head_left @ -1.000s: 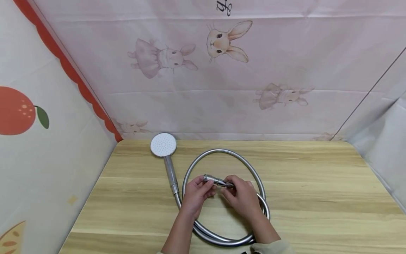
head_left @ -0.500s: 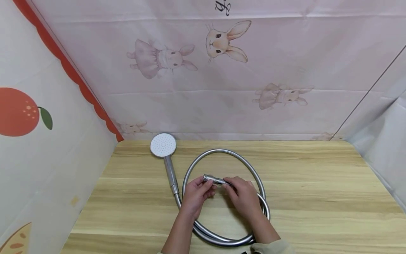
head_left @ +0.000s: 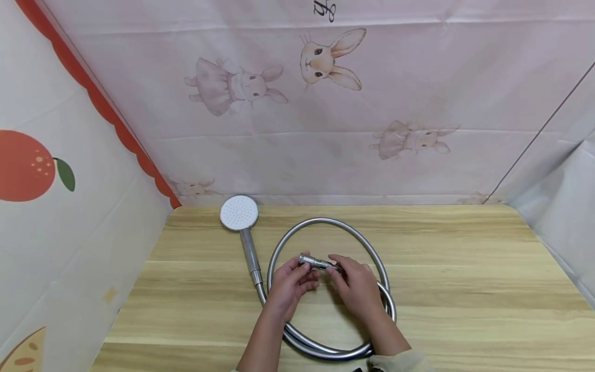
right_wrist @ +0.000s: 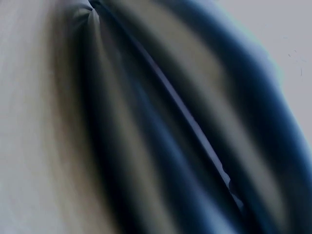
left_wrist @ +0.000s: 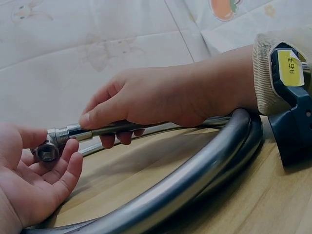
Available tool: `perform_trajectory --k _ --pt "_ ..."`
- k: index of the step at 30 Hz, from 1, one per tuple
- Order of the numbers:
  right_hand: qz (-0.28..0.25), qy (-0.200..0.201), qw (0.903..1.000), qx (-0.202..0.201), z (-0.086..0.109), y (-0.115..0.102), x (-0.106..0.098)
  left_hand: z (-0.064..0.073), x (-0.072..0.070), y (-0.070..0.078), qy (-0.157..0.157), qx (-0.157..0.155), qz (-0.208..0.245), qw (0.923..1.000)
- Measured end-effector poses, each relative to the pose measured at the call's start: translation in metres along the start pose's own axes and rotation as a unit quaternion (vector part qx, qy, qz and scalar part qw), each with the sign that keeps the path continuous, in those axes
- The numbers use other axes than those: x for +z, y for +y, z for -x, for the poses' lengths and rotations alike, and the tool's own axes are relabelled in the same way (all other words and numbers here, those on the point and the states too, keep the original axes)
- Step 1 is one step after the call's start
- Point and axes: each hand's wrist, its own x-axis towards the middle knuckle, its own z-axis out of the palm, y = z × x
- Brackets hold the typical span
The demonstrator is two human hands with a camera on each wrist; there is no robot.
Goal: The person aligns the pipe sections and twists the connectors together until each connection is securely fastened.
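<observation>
My left hand (head_left: 286, 289) pinches a small chrome fitting (head_left: 306, 259) between thumb and fingers. In the left wrist view, the fitting's round threaded opening (left_wrist: 48, 152) faces the camera, and the other fingers are spread loosely below. Joined in line with it is the end connector (left_wrist: 78, 131) of a metal shower hose (head_left: 321, 220). My right hand (head_left: 359, 289) holds this end, thumb on the near side and fingers beyond and under it. A shower head (head_left: 239, 212) with a white face lies at the left, its grey handle (head_left: 249, 250) running to the hose.
The hose lies coiled on the wood-grain table (head_left: 465, 268) around both hands. Behind the table hangs a pink rabbit-print cloth (head_left: 288, 165); a fruit-print cloth (head_left: 93, 206) borders the left. Blurred hose (right_wrist: 195, 87) fills most of the right wrist view.
The right hand's thumb and index finger slide along the connector and shift their hold. The left fingers spread a little, and the fitting turns slightly. Shower head and coil stay put.
</observation>
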Motion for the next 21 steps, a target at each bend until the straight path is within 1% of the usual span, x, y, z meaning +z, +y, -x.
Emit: perform_trajectory --k 4,10,21 --pt "-0.011 -0.011 0.9996 0.022 0.0007 -0.0002 -0.0006 -0.0005 0.0003 -0.0009 0.004 0.002 -0.002 1.0000" --pt "-0.006 -0.008 0.9996 0.026 0.0006 -0.0006 -0.0004 -0.0015 0.0007 -0.0021 0.021 -0.005 0.002 0.9998" --pt "0.003 0.005 1.0000 -0.008 -0.0010 -0.0007 -0.0015 -0.0027 0.0007 -0.0031 0.047 0.003 0.017 0.9988"
